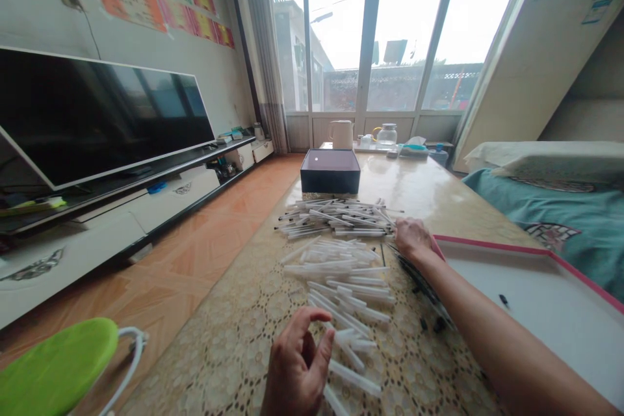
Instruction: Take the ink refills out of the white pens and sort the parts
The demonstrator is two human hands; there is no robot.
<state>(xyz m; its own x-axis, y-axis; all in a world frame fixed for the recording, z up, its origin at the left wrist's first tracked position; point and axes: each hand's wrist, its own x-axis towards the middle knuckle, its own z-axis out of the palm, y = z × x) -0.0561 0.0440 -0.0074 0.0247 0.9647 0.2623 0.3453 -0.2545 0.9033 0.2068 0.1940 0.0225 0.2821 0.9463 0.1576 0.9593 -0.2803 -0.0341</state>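
My left hand (298, 364) is low in the middle, with thumb and forefinger curved and apart. Nothing shows between them, and the nearest translucent white tubes (354, 377) lie just to its right. More of these tubes run away from me in a loose row. Beyond them is a pile of white pen-like sticks with dark tips (336, 216). My right hand (411, 237) reaches to the right end of that pile, its fingers bent together and pointing down. Whatever is at its fingertips is too small to make out. Thin black pieces (419, 279) lie beneath my right forearm.
A dark open box (330, 181) stands behind the piles. On the right lies a shallow white tray with a pink rim (492, 244), a small black piece (504, 301) inside. A jug (341, 134) and glass pot (387, 135) stand far back. A green stool (58, 364) is at left.
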